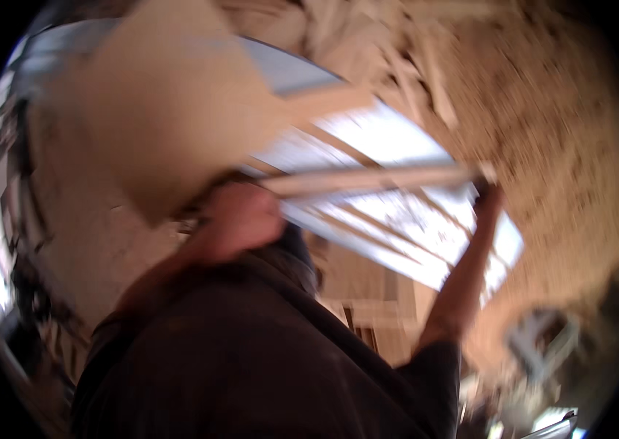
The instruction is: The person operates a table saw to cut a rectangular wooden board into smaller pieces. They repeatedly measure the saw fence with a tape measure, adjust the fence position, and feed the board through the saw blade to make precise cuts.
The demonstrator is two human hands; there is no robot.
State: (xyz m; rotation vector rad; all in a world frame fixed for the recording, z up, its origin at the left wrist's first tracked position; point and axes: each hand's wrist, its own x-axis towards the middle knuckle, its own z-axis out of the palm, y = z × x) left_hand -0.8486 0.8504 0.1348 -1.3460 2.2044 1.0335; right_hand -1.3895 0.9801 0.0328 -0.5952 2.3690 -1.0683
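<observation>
A long, pale wooden strip (375, 180) stretches between my two hands, smeared by motion. My left hand (243, 216) is closed at its left end, the fingers partly hidden. At the far right end, my right hand (486, 192) closes around the strip with that arm stretched out. A large flat tan wooden panel (178, 95) rises just beyond my left hand, very blurred. Whether my left hand also grips this panel, or whether panel and strip are joined, I cannot tell.
Beneath the strip lies a bright whitish sheet (390, 139) crossed by several wooden slats (338, 146). Wood offcuts (426, 80) lie at the top. Brown, debris-strewn ground (543, 132) spreads at the right, with a greyish object (540, 340) lower down. Stacked wooden pieces (368, 293) sit near my body.
</observation>
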